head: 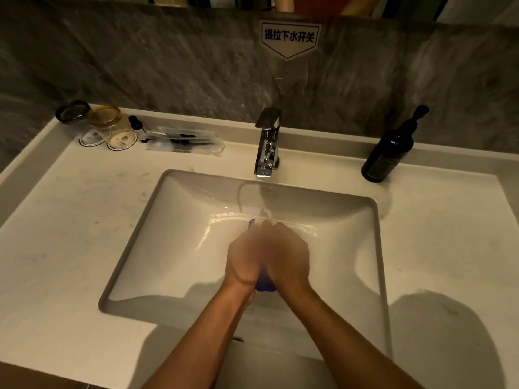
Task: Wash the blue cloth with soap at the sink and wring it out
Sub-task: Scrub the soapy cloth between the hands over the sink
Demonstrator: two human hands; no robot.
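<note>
Over the middle of the white sink, my left hand and my right hand are pressed together around the blue cloth. Only a dark blue bulge of it shows between my wrists, and a small tip pokes out above my fingers. The hands are blurred by motion. A thin stream of water falls from the chrome faucet onto my fingertips. A dark soap pump bottle stands on the counter at the back right.
Two glass jars, round coasters and wrapped toiletries sit at the back left of the pale counter. A grey stone wall with a sign rises behind the faucet.
</note>
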